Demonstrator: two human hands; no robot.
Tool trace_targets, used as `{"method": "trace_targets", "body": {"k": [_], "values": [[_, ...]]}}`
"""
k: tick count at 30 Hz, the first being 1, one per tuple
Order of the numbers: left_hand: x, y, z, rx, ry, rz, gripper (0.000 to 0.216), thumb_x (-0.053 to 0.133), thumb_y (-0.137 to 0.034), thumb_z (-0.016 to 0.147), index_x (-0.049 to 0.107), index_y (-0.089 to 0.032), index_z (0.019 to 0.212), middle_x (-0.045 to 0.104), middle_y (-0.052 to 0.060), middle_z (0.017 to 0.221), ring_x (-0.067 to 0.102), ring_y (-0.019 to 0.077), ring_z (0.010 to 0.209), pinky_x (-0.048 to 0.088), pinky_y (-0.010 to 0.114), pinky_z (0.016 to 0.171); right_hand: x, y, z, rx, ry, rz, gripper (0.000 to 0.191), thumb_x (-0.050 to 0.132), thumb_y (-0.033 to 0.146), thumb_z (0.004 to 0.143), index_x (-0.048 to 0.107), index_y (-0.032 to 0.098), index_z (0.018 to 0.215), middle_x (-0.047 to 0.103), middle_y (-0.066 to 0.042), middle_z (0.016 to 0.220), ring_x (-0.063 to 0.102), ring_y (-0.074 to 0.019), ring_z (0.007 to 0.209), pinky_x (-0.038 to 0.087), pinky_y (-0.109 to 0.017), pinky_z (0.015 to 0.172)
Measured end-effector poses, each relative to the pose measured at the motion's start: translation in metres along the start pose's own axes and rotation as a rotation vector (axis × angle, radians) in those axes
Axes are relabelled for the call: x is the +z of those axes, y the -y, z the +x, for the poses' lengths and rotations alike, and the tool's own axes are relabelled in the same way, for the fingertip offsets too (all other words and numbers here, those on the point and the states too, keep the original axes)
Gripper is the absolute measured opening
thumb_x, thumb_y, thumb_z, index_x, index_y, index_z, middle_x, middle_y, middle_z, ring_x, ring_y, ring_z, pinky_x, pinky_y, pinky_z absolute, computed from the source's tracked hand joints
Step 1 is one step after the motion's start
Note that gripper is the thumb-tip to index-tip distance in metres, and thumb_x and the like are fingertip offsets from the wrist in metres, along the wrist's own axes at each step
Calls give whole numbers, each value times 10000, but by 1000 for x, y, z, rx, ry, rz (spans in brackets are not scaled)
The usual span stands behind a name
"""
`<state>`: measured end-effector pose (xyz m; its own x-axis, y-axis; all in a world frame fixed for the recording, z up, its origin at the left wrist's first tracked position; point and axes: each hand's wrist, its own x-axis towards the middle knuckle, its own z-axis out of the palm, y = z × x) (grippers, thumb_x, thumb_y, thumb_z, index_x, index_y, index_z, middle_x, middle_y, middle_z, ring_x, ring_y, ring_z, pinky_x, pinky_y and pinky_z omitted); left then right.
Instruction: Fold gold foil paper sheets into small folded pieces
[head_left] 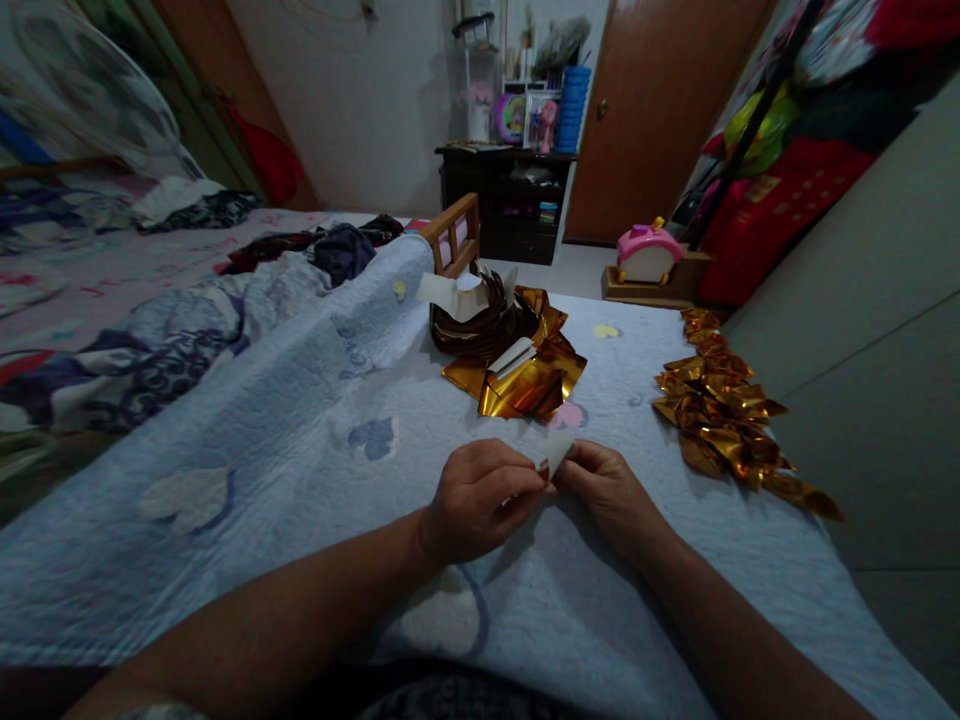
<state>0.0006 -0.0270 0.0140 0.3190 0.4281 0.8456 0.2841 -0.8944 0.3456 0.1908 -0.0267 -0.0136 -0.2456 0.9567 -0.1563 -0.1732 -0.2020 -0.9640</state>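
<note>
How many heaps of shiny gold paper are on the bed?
2. One loose heap of flat gold foil sheets lies in the middle, ahead of both hands. One row of folded gold foil pieces runs along the right edge of the pale blue quilt. More may be hidden underneath.

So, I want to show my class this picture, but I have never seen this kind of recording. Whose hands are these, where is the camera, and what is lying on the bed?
There is one picture, taken by a camera worn on a person's head, looking forward and down, so the two arms coming in from the bottom are that person's own. The left hand and the right hand meet over a pale blue quilt and together pinch a small white piece of paper. Ahead lies a pile of flat gold foil sheets, with a dark brown bundle behind it. To the right runs a row of folded gold pieces. The room behind is dim.
</note>
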Motion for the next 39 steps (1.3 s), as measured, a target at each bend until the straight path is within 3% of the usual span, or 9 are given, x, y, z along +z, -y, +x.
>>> {"method": "trace_targets", "body": {"k": [3, 10, 15, 20, 24, 33, 39], "values": [[0, 2, -1, -159, -30, -70, 102, 703, -109, 855, 636, -182, 873, 685, 7, 755, 642, 124, 677, 528, 242, 654, -1, 1, -1, 5, 3, -10, 288, 801, 441, 753, 739, 163, 794, 647, -13, 661, 549, -128, 604, 441, -267, 605], [6, 10, -2, -762, -100, -337, 118, 685, -204, 839, 580, -177, 792, 591, -21, 723, 571, 107, 671, 488, 220, 640, -6, 8, -4, 22, -75, -128, 292, 768, 439, 739, 705, 156, 767, 565, 18, 589, 429, -91, 491, 317, -230, 461], [16, 18, -9, -947, -37, -453, 150, 645, -195, 829, 500, -194, 866, 526, -52, 724, 547, 89, 638, 453, 193, 591, -8, 9, -4, 36, -138, -306, 215, 652, 373, 765, 692, 167, 811, 557, 20, 573, 436, -112, 484, 310, -241, 461], [21, 20, -17, -914, 166, -239, 368, 616, -121, 827, 438, -208, 1137, 522, -87, 701, 551, 97, 593, 423, 206, 576, -12, 10, -4, -28, -275, -797, 178, 590, 285, 768, 595, 197, 613, 549, 3, 571, 472, -141, 538, 297, -265, 520], [23, 20, -21, -832, 296, -37, 500, 591, -81, 822, 390, -215, 1260, 510, -97, 677, 552, 118, 583, 405, 239, 593, -9, 10, -5, 5, -288, -1022, 187, 583, 222, 799, 569, 202, 613, 579, -3, 574, 489, -145, 543, 292, -274, 554], [27, 22, -26, -667, 483, 271, 464, 590, -127, 857, 415, -179, 1284, 639, 44, 913, 609, 244, 860, 453, 421, 820, -1, 4, -7, 16, -290, -1280, 30, 616, 182, 862, 644, 185, 872, 712, -73, 756, 604, -211, 673, 288, -292, 610], [24, 19, -23, -645, 456, 396, 398, 637, -158, 834, 527, -186, 1216, 573, 114, 1176, 504, 313, 1110, 427, 476, 932, -1, 3, -9, 16, -307, -1291, 227, 607, 197, 890, 562, 170, 1110, 692, -50, 765, 599, -210, 653, 280, -288, 592]]}}
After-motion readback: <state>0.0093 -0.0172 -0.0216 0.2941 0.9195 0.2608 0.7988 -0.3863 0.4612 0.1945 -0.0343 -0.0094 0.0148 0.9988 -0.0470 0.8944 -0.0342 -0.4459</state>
